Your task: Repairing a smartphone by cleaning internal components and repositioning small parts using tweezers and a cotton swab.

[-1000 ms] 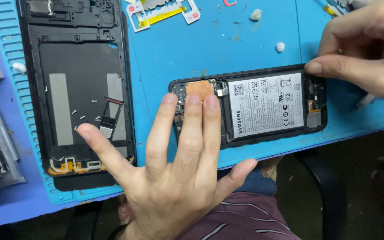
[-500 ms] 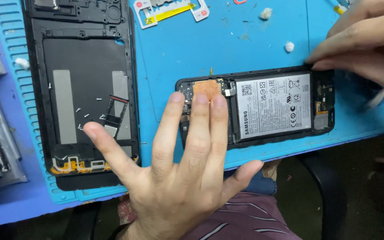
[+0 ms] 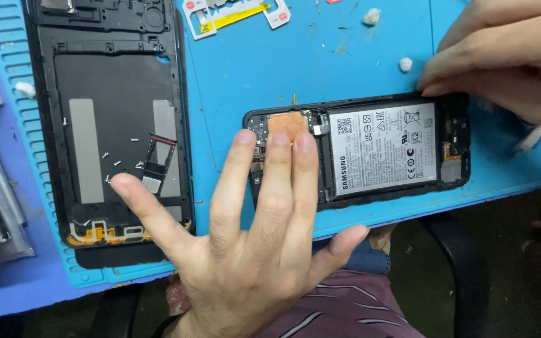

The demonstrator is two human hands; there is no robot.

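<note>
On opened phone [image 3: 370, 156], left hand [image 3: 258, 250] flat as before, right hand [image 3: 502, 56] pinched at corner.

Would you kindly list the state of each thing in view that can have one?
Opened phone: back cover off, battery exposed, flat on the blue mat.
Back frame: detached, inner side up, loose screws inside.
Left hand: fingers spread, pressing the phone.
Right hand: fingertips at the phone's top edge.
</note>
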